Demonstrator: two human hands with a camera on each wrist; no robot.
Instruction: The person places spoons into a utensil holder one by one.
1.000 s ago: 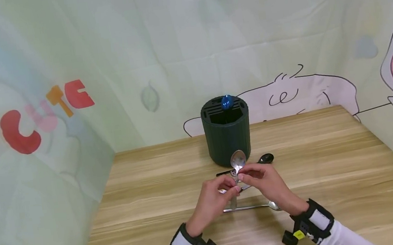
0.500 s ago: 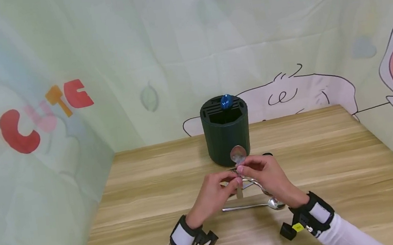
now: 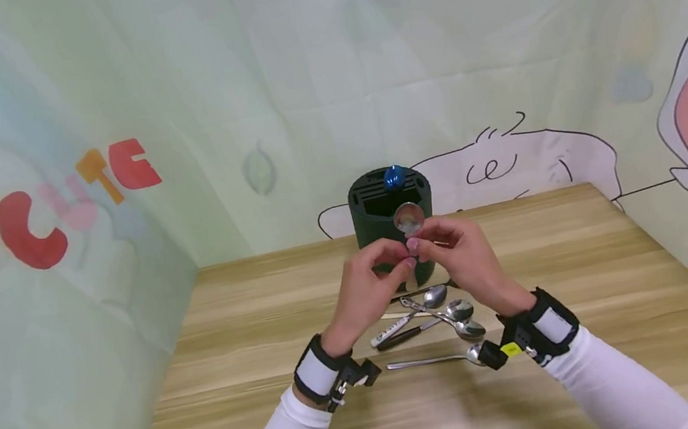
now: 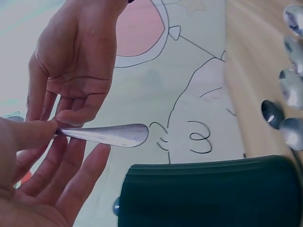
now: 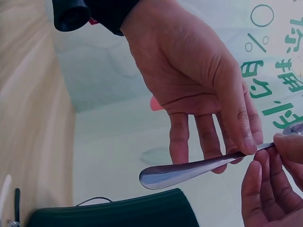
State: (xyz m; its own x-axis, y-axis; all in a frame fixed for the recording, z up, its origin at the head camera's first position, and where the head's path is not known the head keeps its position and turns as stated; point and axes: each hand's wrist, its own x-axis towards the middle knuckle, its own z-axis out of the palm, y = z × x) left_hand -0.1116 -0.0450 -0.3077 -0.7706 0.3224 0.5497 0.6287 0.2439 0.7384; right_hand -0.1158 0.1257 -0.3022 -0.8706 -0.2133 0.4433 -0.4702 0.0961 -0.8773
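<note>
Silver metal spoon [image 3: 409, 219] held up in front of a dark green, ribbed cylindrical holder [image 3: 369, 234], clear of the table; bowl up, handle end down. Left hand [image 3: 367, 284] pinches the handle between thumb and fingertips, remaining fingers fanned apart below it in the left wrist view. Right hand [image 3: 467, 261] pinches the same handle right beside the left grip, its other fingers extended, slightly spread. Holder: slotted top, shiny blue rounded piece [image 3: 394, 177] sticking out. Below the hands, a loose crossing cluster: spoon with white patterned handle [image 3: 390, 328], spoon with dark handle [image 3: 399, 338], spoon with ornate silver handle [image 3: 470, 330]. Nearer the person, a plain silver spoon [image 3: 426, 362], lying crosswise. All on pale wood-grain tabletop [image 3: 242, 384]. Behind: pale green printed cloth [image 3: 300, 69], red and orange lettering at left.
</note>
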